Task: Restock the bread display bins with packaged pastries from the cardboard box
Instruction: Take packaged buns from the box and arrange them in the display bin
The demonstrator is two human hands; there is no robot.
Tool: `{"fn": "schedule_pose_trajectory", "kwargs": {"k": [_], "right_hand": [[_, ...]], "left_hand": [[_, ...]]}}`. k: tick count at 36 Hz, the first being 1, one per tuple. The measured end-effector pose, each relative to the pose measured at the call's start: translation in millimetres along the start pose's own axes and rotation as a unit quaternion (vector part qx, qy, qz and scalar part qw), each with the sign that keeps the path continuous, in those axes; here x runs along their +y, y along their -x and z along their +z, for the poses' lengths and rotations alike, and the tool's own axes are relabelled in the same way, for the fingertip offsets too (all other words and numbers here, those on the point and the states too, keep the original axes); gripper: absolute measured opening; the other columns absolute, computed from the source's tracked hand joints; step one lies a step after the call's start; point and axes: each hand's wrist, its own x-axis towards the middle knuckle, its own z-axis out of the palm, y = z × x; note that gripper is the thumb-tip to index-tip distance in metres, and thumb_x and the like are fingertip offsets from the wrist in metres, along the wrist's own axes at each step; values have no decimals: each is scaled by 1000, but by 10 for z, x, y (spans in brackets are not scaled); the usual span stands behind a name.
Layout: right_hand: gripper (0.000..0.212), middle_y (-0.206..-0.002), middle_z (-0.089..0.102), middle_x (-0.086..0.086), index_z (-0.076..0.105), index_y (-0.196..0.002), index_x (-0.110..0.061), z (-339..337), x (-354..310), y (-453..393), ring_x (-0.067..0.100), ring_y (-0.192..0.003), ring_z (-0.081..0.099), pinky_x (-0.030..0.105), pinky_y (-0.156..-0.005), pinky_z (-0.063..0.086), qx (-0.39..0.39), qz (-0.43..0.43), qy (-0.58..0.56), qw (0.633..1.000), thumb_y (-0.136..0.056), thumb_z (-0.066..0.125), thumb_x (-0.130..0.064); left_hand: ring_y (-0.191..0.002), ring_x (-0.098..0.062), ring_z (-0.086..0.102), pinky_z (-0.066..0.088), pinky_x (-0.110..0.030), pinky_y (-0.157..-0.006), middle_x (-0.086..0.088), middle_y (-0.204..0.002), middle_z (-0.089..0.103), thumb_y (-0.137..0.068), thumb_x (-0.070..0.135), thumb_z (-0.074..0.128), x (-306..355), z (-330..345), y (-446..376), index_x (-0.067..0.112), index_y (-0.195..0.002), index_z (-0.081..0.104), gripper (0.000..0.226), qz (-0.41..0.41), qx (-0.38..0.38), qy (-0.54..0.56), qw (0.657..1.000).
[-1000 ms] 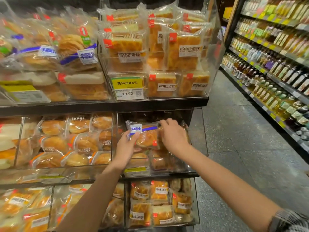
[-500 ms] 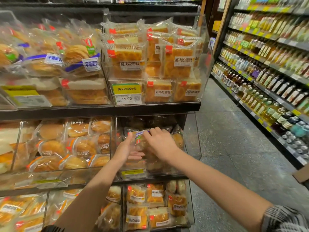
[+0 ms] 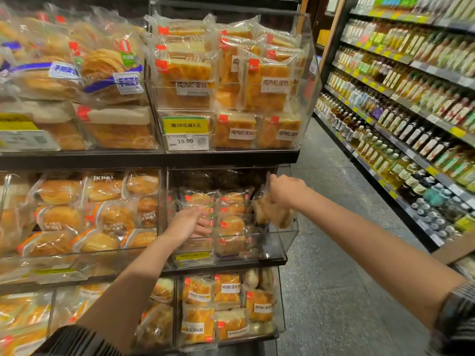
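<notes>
One pastry pack (image 3: 272, 214) lifted out, right hand (image 3: 285, 190) — left hand (image 3: 189, 222) flat

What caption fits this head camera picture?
Right hand lifts a clear-wrapped golden pastry beside the clear plastic bin.

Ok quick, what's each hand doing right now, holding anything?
Left hand: open, fingers straight, resting against the packaged pastries in the middle-shelf bin.
Right hand: gripping a packaged pastry by its top at the bin's right end.

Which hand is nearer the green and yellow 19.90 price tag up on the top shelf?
Left. The left hand sits almost straight below the price tag; the right hand is off to its right.
</notes>
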Motion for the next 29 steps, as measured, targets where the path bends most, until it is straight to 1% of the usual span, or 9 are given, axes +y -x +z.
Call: {"fn": "schedule_pose_trajectory", "kwargs": {"k": [3, 8, 12, 15, 18, 21, 22, 26, 29], "right_hand": [[38, -128, 56, 11, 50, -132, -7, -34, -49, -121, 30, -116, 56, 36, -87, 46, -43, -12, 64, 997, -97, 47, -20], [36, -114, 55, 9, 54, -129, -4, 93, -274, -290, 28, -113, 56, 35, -92, 47, -145, -68, 113, 981, -97, 51, -20], [40, -137, 50, 14, 47, -136, -2, 379, -313, -365, 29, -122, 51, 35, -95, 45, -134, -31, 82, 987, -96, 45, -8], [41, -134, 52, 13, 47, -137, -3, 551, -267, -387, 26, -119, 54, 29, -85, 45, -108, 21, 44, 993, -96, 39, -3], [38, -129, 55, 10, 48, -135, -8, 718, -255, -362, 24, -116, 56, 30, -85, 48, -91, 50, 22, 994, -98, 44, -8], [41, -113, 60, 8, 46, -138, -16, 941, -255, -384, 20, -95, 62, 26, -59, 45, -86, 52, 18, 995, -97, 46, -11], [41, -112, 60, 9, 46, -138, -16, 970, -247, -374, 21, -92, 61, 26, -58, 44, -84, 45, 25, 995, -97, 45, -12], [31, -119, 60, 10, 51, -128, -10, 890, -231, -294, 22, -105, 61, 28, -80, 49, -97, 39, 34, 994, -100, 42, -20], [41, -128, 56, 13, 46, -135, -11, 761, -223, -207, 24, -110, 60, 29, -88, 50, -118, 34, 10, 992, -100, 43, -32]], "left_hand": [[-76, -9, 70, 45, -22, -64, -5, -108, 70, -105, 38, 26, -21, 8, -12, 12, -122, 59, 45, 11, 11, -19, 1000], [-79, -13, 71, 53, -31, -81, 0, -96, 70, -104, 39, 27, -62, 21, -40, 14, -116, 62, 44, 12, 29, -13, 999], [-79, -18, 71, 54, -32, -79, -5, -98, 69, -104, 32, 30, -57, 38, -21, 12, -116, 61, 38, 19, 43, -1, 999], [-77, -20, 71, 55, -32, -78, -6, -96, 69, -104, 26, 34, -80, 40, -5, 12, -118, 60, 33, 39, 56, -6, 998], [-74, -19, 71, 55, -38, -82, -6, -92, 69, -103, 24, 36, -91, 34, 12, 16, -113, 61, 28, 59, 66, -8, 996], [-73, -17, 71, 55, -40, -83, -5, -91, 70, -103, 25, 37, -104, 41, 21, 21, -108, 60, 24, 60, 65, -4, 996], [-73, -17, 71, 55, -39, -83, -5, -91, 69, -103, 26, 37, -109, 42, 27, 21, -108, 60, 24, 61, 64, -4, 996], [-72, -14, 70, 55, -34, -80, -3, -90, 69, -102, 27, 40, -93, 33, 62, 22, -107, 61, 21, 73, 67, -15, 995], [-83, -18, 70, 57, -30, -78, -5, -94, 69, -101, 23, 45, -66, 11, 96, 22, -105, 62, 18, 78, 53, 14, 995]]}}
